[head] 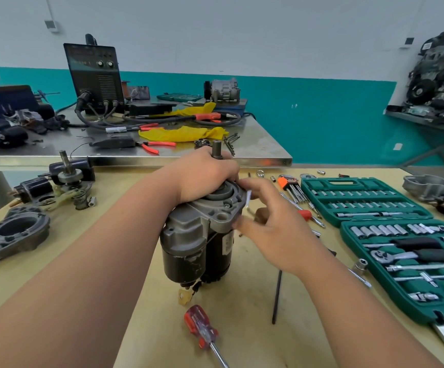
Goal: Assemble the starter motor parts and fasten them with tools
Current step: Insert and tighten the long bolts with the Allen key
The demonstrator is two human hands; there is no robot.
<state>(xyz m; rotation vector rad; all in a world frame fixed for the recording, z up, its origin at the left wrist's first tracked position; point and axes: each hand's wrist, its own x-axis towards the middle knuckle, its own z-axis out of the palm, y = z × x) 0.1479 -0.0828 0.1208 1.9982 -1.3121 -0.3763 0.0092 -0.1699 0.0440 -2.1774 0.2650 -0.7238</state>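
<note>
A starter motor [199, 243] stands upright on the wooden bench, black body below, grey housing and flange on top. My left hand [205, 176] grips the top of the housing around the protruding shaft [216, 149]. My right hand [271, 227] is at the right edge of the flange and pinches a small white, blurred piece [248, 199] between thumb and fingers. A red-handled screwdriver [201, 328] lies on the bench in front of the motor.
An open green socket set [390, 224] with ratchet lies at right, hex keys [291, 188] behind it. A second dismantled starter [66, 181] and a grey nose housing [13, 235] sit at left. A black rod [277, 296] lies right of the motor. A steel table with a welder [93, 75] stands behind.
</note>
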